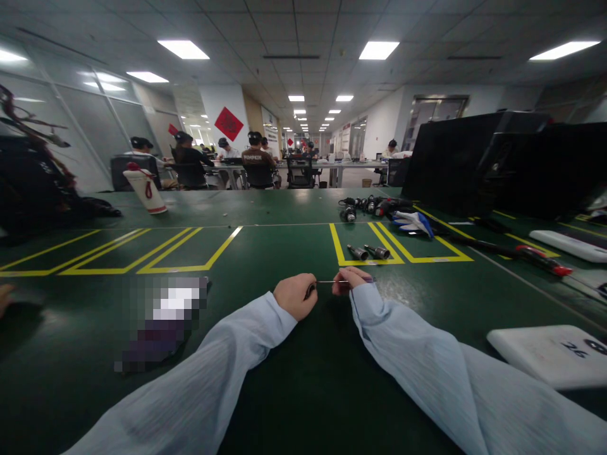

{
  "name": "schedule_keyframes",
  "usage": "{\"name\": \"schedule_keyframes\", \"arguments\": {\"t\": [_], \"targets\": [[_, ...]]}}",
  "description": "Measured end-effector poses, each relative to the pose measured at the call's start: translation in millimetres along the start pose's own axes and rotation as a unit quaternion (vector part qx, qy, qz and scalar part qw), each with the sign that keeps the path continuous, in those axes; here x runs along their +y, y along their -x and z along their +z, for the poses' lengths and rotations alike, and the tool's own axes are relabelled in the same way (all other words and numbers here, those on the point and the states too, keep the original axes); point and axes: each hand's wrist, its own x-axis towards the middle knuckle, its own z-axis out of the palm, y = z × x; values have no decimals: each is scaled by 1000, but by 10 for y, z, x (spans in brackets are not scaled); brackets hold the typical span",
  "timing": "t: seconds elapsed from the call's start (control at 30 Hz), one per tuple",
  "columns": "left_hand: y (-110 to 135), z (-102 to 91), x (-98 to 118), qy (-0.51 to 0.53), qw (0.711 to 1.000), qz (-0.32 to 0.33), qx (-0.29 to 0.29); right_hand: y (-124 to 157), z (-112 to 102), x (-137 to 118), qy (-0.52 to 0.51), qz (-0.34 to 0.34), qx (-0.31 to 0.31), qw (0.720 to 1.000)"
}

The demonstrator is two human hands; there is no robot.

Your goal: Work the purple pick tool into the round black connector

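Observation:
Above the green table point(284, 392), my left hand point(296, 296) and my right hand point(349, 279) face each other, a short gap apart. A thin metal shaft point(327, 282) bridges that gap. My right hand is closed on what looks like a screwdriver, a bit of its handle point(370, 279) showing past the fingers. The curled left fingers meet the shaft's other end; what they grip is hidden. Just beyond the right hand, two metal cylindrical parts point(358, 253) lie side by side within a yellow-taped box point(337, 245).
Cables with connectors point(349, 212) and blue-white gloves point(413, 222) lie behind right. On the right are a red-black tool point(543, 258), a white box point(550, 354) and dark monitors point(469, 158). A pixelated object point(165, 316) and a white cup point(146, 189) stand left. Another person's hand point(4, 298) shows far left.

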Motion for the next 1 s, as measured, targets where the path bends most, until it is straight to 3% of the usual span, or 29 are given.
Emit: {"name": "schedule_keyframes", "arguments": {"t": [0.27,0.43,0.67,0.87,1.0], "targets": [[-4,-65,84,-103,992,67,-38,-118,-104,67,-80,-13,-21,996],[-14,-90,138,-146,984,98,-25,-130,-91,80,-95,-11,-18,995],[-33,18,1,-15,999,44,9,-151,-87,81,-67,-6,-8,998],[-68,80,-139,105,993,-8,51,-106,-26,51,-20,-3,21,1000],[-69,102,-171,122,990,3,75,-52,25,31,22,2,51,998]]}}
